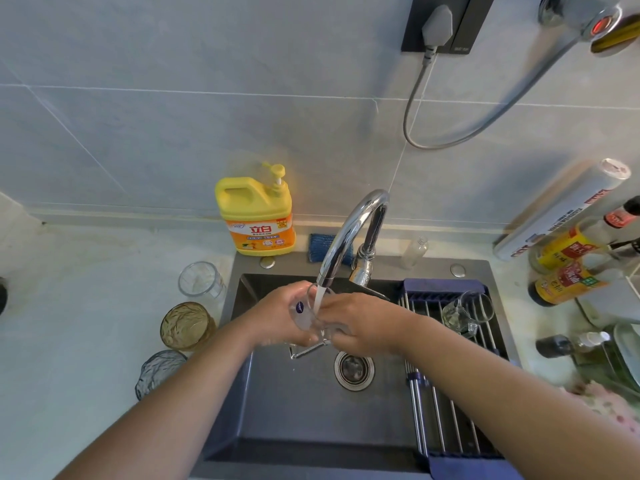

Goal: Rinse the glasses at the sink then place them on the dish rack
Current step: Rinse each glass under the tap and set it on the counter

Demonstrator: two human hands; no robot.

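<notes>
Two bare forearms reach in from the near edge over a dark steel sink (294,403) set into a pale, mottled counter (69,306). A roll-up dish rack (446,410) of metal rods with dark blue ends spans the right part of the basin, and the round drain strainer (354,368) sits just left of it.

On the counter left of the sink three glasses stand upright in a row running away from the viewer: a blue-grey glass (157,372) nearest, an amber glass (187,325) behind it, then a ribbed clear glass (201,282).

Over the middle of the basin both hands meet on the stickered glass (308,320), a clear tumbler tilted under the water stream (318,299). The left hand (277,317) wraps it from the left with curled fingers. The right hand (360,323) closes on its right side, fingers bent against the wall; whether any reach inside cannot be told.

A rinsed glass (465,313) lies on its side at the far end of the rack.

The chrome gooseneck faucet (349,230) arches from the far rim. Behind it are a blue sponge (322,247), a small clear bottle (415,252) and a yellow detergent bottle (258,220) with a pump. Sauce bottles (568,247) crowd the far right. The wall is large grey tiles (173,133), with a grey plug (437,26) in a black socket.
</notes>
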